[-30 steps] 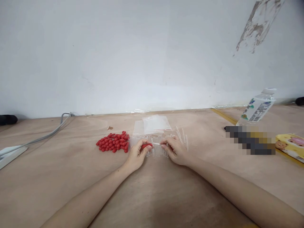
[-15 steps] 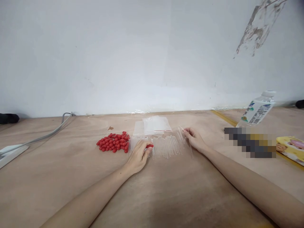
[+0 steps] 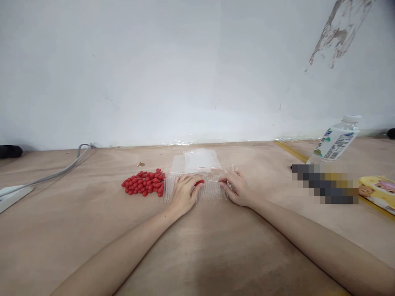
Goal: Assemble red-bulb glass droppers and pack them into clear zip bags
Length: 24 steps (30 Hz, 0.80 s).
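My left hand (image 3: 185, 195) is closed, pinching a red rubber bulb (image 3: 200, 182) between thumb and fingers. Facing it from the right, my right hand (image 3: 237, 190) pinches a thin clear tube (image 3: 213, 181) that points left, its tip a short gap away from the bulb. Under and between both hands lies a row of clear tubes (image 3: 212, 196), partly covered by them. A pile of red bulbs (image 3: 143, 183) sits left of the row.
Clear plastic bags (image 3: 202, 159) lie behind the tubes, near the wall. To the right stand a tilted-looking bottle (image 3: 336, 142) and a yellow patterned packet (image 3: 376, 191), with a blurred-out dark patch beside them. A grey cable (image 3: 64, 169) runs along the left.
My right hand has moved left from the row's right end, bringing a tube close to the bulb. My left hand stays nearly in place, still holding the red bulb.
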Tool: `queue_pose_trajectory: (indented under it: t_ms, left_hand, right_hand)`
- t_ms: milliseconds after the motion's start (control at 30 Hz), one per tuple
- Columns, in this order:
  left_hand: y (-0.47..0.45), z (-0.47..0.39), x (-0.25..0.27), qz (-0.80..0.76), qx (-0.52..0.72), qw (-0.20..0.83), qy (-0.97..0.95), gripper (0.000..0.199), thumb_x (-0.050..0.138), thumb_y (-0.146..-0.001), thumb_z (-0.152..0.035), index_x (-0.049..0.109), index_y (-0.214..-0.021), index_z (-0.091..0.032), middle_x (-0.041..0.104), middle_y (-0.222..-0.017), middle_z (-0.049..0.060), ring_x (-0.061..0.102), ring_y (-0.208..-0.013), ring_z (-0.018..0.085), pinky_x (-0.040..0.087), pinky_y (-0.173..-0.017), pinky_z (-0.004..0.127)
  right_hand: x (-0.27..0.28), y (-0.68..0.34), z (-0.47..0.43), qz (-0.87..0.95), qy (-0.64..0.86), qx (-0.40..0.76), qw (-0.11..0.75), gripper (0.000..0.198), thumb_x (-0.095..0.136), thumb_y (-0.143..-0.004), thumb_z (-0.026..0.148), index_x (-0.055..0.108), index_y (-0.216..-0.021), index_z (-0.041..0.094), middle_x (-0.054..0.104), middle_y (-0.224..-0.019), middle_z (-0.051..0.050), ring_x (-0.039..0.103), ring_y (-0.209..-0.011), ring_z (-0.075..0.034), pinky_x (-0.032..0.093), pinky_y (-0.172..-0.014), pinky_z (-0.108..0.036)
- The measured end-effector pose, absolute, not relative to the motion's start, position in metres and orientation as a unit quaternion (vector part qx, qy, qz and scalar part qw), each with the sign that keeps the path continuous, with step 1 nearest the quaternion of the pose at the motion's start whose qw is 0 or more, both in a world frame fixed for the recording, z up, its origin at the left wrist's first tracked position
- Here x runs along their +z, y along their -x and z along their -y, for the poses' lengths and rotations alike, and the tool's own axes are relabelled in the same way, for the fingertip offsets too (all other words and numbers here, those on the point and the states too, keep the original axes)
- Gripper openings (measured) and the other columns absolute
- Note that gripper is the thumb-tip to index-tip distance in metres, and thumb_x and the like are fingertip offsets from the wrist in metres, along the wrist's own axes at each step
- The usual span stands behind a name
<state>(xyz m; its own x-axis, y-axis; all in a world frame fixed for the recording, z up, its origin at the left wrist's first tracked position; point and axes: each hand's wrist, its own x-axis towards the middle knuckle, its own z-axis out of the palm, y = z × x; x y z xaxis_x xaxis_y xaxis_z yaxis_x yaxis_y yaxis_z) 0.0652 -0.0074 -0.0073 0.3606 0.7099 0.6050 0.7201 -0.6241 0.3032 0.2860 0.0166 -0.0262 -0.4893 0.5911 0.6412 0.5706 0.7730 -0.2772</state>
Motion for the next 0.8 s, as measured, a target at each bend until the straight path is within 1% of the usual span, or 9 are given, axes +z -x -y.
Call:
queue_pose_trajectory:
  t_ms: [300, 500, 633, 800]
  left_hand:
    - [-0.0679, 0.0092, -0.0088, 0.432, -0.344, 0.006, 0.834, 0.017, 0.048, -0.087, -0.027, 0.061, -0.096, -0.022, 0.068, -0.091, 0.001, 0.055, -0.087, 0.019, 0.032, -0.078, 0.034]
    - [-0.0686, 0.0067, -0.0109, 0.431, -0.356, -0.005, 0.829, 0.015, 0.051, -0.086, -0.027, 0.062, -0.094, -0.022, 0.068, -0.089, 0.001, 0.056, -0.085, 0.019, 0.033, -0.077, 0.035]
    - [-0.0681, 0.0047, -0.0144, 0.421, -0.378, -0.042, 0.824, 0.015, 0.051, -0.086, -0.024, 0.062, -0.093, -0.019, 0.068, -0.089, 0.002, 0.058, -0.085, 0.018, 0.038, -0.078, 0.034]
    - [-0.0680, 0.0042, -0.0178, 0.392, -0.403, -0.088, 0.822, 0.013, 0.050, -0.085, -0.022, 0.062, -0.089, -0.018, 0.068, -0.084, 0.003, 0.061, -0.079, 0.016, 0.044, -0.072, 0.028]
  right_hand:
    - [-0.0300, -0.2856, -0.0186, 0.871, 0.315, -0.011, 0.376, 0.012, 0.040, -0.088, 0.024, 0.052, -0.090, 0.020, 0.061, -0.078, -0.001, 0.054, -0.068, -0.012, 0.027, -0.076, -0.032]
    - [-0.0309, -0.2847, -0.0167, 0.871, 0.305, -0.010, 0.385, 0.012, 0.043, -0.088, 0.024, 0.053, -0.090, 0.019, 0.063, -0.074, 0.001, 0.053, -0.061, -0.010, 0.027, -0.076, -0.032]
    - [-0.0307, -0.2842, -0.0183, 0.873, 0.293, 0.000, 0.390, 0.012, 0.044, -0.088, 0.025, 0.056, -0.088, 0.020, 0.064, -0.071, 0.001, 0.053, -0.059, -0.010, 0.027, -0.075, -0.031]
    - [-0.0288, -0.2849, -0.0214, 0.872, 0.289, 0.026, 0.395, 0.013, 0.047, -0.087, 0.025, 0.060, -0.087, 0.021, 0.067, -0.074, 0.001, 0.056, -0.063, -0.011, 0.025, -0.074, -0.032]
